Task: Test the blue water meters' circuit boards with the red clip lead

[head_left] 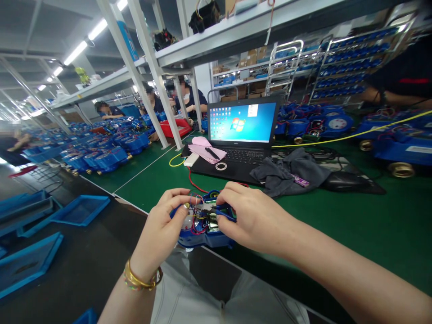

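Note:
A blue plastic meter housing (211,240) lies at the bench's front edge, open at the top, with a green circuit board and red, yellow and dark wires (199,220) inside. Over its right part, my right hand (248,213) is closed around small cutting pliers with blue handles (227,211). Their metal jaws point left, in among the wires. My left hand (168,222) is at the housing's left side, thumb and fingers pinched on the thin wires near the jaws. A short white strip stands up by its fingertips; its kind is unclear.
Behind the housing stands an open laptop (241,157) with pink paper (206,150), a pen and a tape roll (221,166). A grey cloth (290,171) and a black mouse (349,181) lie right. Blue housings (101,155) crowd the left bench; blue trays (81,210) lie lower left. Co-workers sit beyond.

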